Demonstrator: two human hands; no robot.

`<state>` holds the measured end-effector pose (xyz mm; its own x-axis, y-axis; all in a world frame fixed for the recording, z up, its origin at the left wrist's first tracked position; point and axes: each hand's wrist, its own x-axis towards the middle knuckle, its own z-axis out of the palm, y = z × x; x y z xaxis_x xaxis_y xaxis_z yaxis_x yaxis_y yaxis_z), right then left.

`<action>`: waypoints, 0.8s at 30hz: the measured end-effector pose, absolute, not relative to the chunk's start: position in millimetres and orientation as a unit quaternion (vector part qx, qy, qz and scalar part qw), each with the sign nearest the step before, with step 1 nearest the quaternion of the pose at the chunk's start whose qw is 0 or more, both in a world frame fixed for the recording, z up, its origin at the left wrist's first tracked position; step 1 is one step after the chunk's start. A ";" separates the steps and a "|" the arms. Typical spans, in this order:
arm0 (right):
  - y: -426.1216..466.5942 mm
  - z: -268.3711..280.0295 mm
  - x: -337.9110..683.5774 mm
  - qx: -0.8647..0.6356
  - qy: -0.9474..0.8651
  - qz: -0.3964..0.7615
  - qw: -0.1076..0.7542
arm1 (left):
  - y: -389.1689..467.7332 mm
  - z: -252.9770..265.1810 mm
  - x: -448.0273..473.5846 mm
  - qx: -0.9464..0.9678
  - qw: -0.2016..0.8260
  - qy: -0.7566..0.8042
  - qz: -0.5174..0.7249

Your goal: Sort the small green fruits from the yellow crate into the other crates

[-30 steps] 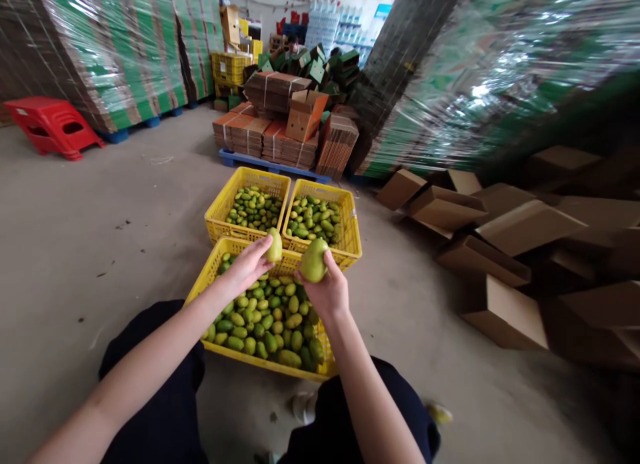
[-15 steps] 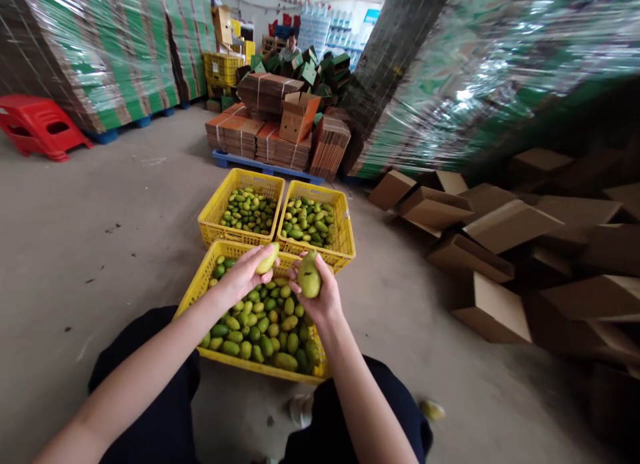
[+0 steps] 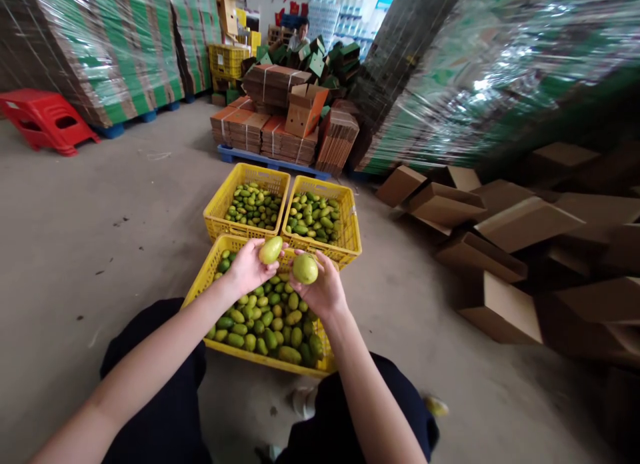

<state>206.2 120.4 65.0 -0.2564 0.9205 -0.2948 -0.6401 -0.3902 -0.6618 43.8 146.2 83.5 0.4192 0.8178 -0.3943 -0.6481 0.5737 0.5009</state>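
My left hand (image 3: 253, 267) holds a yellow-green mango (image 3: 271, 250) in its fingers, the fruit's long side showing. Cupped in my right hand (image 3: 324, 287) is a second mango (image 3: 305, 269), seen end-on and looking round. The two hands are side by side, a small gap between the fruits. Below them stands the near yellow crate (image 3: 270, 365), holding many green and yellowish mangoes (image 3: 267, 321). Two more yellow crates with mangoes, the far left crate (image 3: 213, 221) and the far right crate (image 3: 353, 231), stand just beyond it.
Behind the crates, flat cardboard stacks (image 3: 290, 144) lie on a blue pallet (image 3: 270, 163). Open cardboard boxes (image 3: 505, 304) are heaped at right. A red stool (image 3: 53, 121) stands at left, a loose fruit (image 3: 436, 405) lies near my foot, and a person (image 3: 300, 36) is far back.
Both mangoes have been turned in my hands: the left one now shows more of its side, the right one its end. The view has shifted slightly, moving the scene rightward.
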 end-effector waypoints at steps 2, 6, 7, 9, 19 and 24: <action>119.3 67.4 205.5 -0.327 -0.216 0.766 0.510 | 147.6 82.4 42.7 0.122 0.835 0.304 0.442; 118.1 68.5 204.3 -0.332 -0.238 0.753 0.515 | 149.6 78.5 41.5 0.112 0.837 0.302 0.443; 117.8 68.7 204.2 -0.333 -0.244 0.749 0.519 | 149.8 77.8 41.3 0.108 0.839 0.302 0.440; 117.1 69.8 204.5 -0.334 -0.253 0.740 0.526 | 149.7 77.2 40.7 0.101 0.841 0.302 0.436; 120.8 65.9 203.4 -0.352 -0.279 0.732 0.512 | 148.1 78.4 42.1 0.121 0.842 0.309 0.425; 123.4 57.5 199.3 -0.403 -0.336 0.625 0.577 | 142.4 78.7 47.0 0.263 0.751 0.336 0.504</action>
<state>199.3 123.4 57.5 -0.0085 0.9932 -0.1160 -0.4507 -0.1073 -0.8862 47.0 142.4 78.7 0.2660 0.9336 -0.2401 -0.5806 0.3540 0.7332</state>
